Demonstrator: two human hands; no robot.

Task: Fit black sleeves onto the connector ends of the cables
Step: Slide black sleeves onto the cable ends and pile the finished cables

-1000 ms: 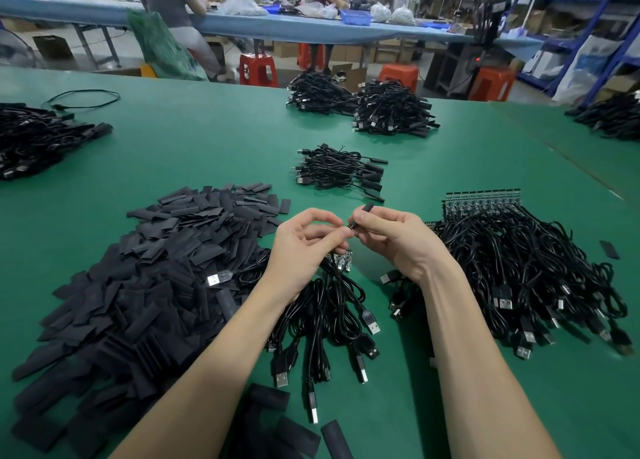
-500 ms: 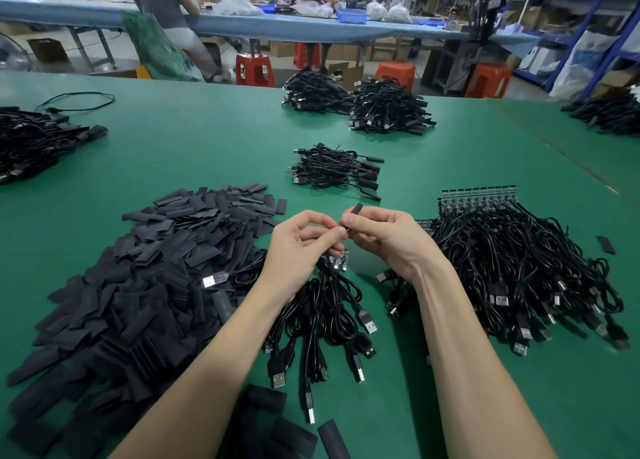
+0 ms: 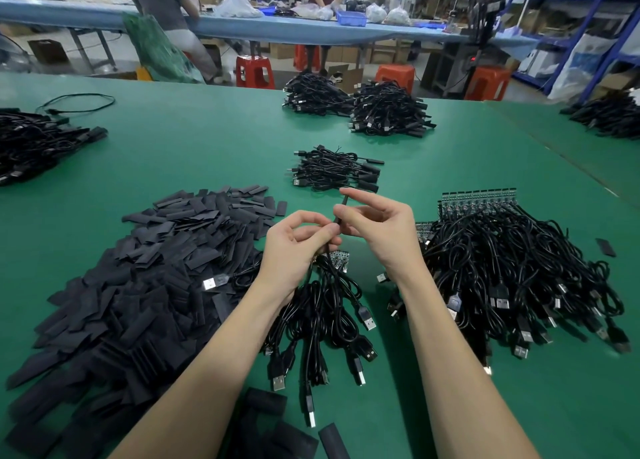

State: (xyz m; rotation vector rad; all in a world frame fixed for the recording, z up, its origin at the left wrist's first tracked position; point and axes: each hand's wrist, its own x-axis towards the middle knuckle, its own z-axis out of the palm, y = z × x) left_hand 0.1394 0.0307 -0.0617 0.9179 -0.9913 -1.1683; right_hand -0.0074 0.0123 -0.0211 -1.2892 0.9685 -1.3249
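Centrally, both hands meet above the green table (image 3: 214,147): right hand (image 3: 381,231) pinches a black sleeve (image 3: 342,209) upright between thumb and fingers, left hand (image 3: 294,245) pinches the cable end just below it, bundle of USB cables (image 3: 322,320) hanging under the grip. Loose sleeve pile (image 3: 138,285) lies left of the grip, unsleeved cable heap (image 3: 519,271) right, small finished bundle (image 3: 334,171) beyond.

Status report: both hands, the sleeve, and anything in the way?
Left hand grips cable bundle. Right hand pinches black sleeve, upright between both hands. Whether it is seated on the connector: hidden by fingers. Nothing in the way.
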